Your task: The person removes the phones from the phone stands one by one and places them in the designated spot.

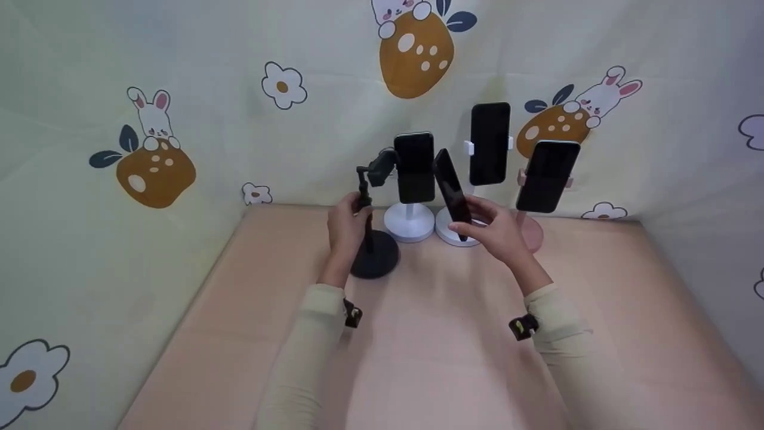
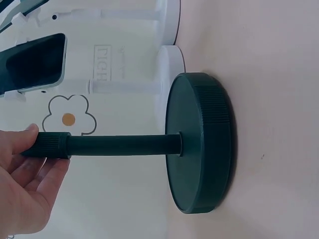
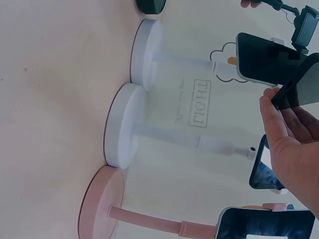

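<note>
Nearest to the head camera were two pale sleeves (image 1: 310,352), with a small black device at the left wrist (image 1: 353,313) and another at the right wrist (image 1: 523,327), above the bare front part of the pinkish table (image 1: 418,352). Further in, a black stand (image 1: 375,258) stood upright on its round base, to the left of the other stands. The left hand (image 1: 347,228) was closed around the upper part of its pole, with the thumb and fingers on the ribbed collar, as the left wrist view showed. The right hand (image 1: 493,232) was pinching a dark phone (image 1: 452,190) near its lower end, between thumb and fingers; this phone was in the air, tilted with its top toward the left, in front of the second white stand (image 1: 444,230). Behind the hands, the first white stand (image 1: 409,228) carried an upright phone (image 1: 415,167), close to the black clamp head (image 1: 381,168); whether these two touched, I could not tell. The second white stand and the pink stand (image 1: 532,233), on the right, each carried a phone also. Farthest was a pale cloth (image 1: 334,143), printed with rabbits, orange-brown fruits and white flowers.
</note>
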`<state>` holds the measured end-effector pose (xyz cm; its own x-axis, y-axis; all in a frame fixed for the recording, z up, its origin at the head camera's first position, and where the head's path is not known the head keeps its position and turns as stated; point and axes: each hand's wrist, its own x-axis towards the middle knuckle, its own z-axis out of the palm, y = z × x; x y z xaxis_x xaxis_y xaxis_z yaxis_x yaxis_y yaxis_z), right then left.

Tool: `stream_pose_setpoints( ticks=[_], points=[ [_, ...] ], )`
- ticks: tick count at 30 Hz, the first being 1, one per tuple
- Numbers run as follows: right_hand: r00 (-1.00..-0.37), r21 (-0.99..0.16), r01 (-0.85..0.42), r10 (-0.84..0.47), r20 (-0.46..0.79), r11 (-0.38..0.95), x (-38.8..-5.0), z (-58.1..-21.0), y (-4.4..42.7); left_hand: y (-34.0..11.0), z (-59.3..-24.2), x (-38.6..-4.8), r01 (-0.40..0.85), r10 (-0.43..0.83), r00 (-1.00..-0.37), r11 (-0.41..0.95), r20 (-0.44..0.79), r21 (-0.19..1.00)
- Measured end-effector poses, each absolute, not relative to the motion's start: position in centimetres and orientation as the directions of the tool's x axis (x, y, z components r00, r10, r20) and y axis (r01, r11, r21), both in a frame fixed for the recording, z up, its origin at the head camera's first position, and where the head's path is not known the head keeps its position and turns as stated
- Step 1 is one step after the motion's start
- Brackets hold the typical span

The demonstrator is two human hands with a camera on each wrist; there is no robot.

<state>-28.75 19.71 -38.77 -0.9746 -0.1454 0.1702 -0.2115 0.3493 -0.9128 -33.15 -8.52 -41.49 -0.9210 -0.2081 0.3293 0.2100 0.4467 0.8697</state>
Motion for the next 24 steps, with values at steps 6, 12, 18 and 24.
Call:
stream_pose_setpoints(
  ticks=[6,12,18,24],
  points=[
    [-0.974,-0.914,-0.214,-0.142,0.175,0.346,-28.7,-38.8,20.2,-8.8,-41.6,-33.7,0.207,-0.213,-0.92,0.448,0.328,0.87],
    [-0.975,-0.913,-0.211,-0.146,0.169,0.348,-28.4,-38.8,20.7,-9.1,-41.4,-34.3,0.196,-0.214,-0.927,0.423,0.308,0.884],
    [-0.98,-0.911,-0.188,-0.13,0.15,0.368,-28.3,-38.8,21.2,-9.6,-41.4,-34.7,0.184,-0.23,-0.925,0.428,0.304,0.885],
    [-0.982,-0.904,-0.185,-0.115,0.151,0.386,-28.4,-39.0,21.6,-10.2,-41.5,-35.4,0.184,-0.228,-0.919,0.471,0.32,0.863]
  ],
)
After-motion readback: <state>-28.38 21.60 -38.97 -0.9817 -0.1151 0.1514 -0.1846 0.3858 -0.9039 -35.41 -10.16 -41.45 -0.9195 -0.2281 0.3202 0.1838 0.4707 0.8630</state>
